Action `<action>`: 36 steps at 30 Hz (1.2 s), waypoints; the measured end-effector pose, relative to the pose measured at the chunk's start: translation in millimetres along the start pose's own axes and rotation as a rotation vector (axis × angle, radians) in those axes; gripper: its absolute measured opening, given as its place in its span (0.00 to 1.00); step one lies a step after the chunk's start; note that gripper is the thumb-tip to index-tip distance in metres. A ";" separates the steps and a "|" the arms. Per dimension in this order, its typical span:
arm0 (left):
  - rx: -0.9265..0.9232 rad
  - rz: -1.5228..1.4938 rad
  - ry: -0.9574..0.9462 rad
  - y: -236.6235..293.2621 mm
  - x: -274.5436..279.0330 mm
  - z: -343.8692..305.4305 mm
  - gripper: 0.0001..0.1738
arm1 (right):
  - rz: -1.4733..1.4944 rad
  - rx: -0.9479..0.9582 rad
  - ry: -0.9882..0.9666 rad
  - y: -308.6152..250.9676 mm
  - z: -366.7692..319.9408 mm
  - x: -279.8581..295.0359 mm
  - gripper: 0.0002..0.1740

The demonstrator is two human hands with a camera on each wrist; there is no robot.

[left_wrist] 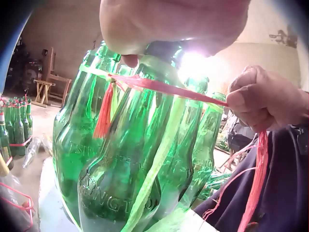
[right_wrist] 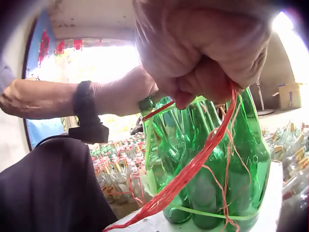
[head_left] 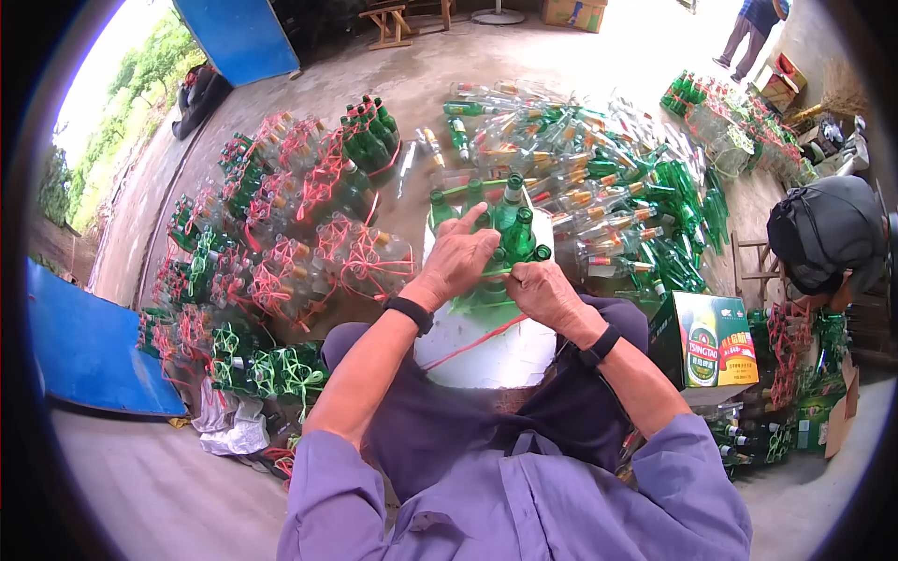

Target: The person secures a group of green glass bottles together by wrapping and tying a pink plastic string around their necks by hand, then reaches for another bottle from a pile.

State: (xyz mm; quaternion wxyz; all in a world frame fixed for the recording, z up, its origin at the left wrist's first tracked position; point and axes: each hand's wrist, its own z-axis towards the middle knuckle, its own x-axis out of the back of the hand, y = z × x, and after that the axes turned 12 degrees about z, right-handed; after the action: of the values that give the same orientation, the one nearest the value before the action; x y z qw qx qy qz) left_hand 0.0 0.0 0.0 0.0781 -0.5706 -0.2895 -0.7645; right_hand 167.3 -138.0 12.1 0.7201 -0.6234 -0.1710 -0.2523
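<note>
Bottle-sorting yard, bundled bottles [head_left: 290, 178], concrete floor [head_left: 374, 84]

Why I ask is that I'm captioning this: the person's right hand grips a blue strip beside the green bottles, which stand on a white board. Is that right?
Not quite: the strip gripped by the right hand is red, as the left wrist view shows. The green bottles do stand on a white board.

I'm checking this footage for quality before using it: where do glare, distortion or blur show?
Head view: curved fisheye edges with dark corners; the foliage fades into white. Left wrist view: white glare behind the green bottles; the left hand above them looks soft. Right wrist view: background blown out behind the left forearm; dark upper-left corner.
</note>
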 end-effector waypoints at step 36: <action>0.009 0.049 0.106 8.5 4.3 -7.3 0.29 | -0.392 -0.056 0.029 -4.5 39.8 5.6 0.06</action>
State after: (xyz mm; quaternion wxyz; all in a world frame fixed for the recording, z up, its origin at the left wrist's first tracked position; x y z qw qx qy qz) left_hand -3.7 -10.0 5.7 0.1146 -0.5359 -0.2746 -0.7901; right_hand 172.0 -100.2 25.4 0.6420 -0.5943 -0.2715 -0.4011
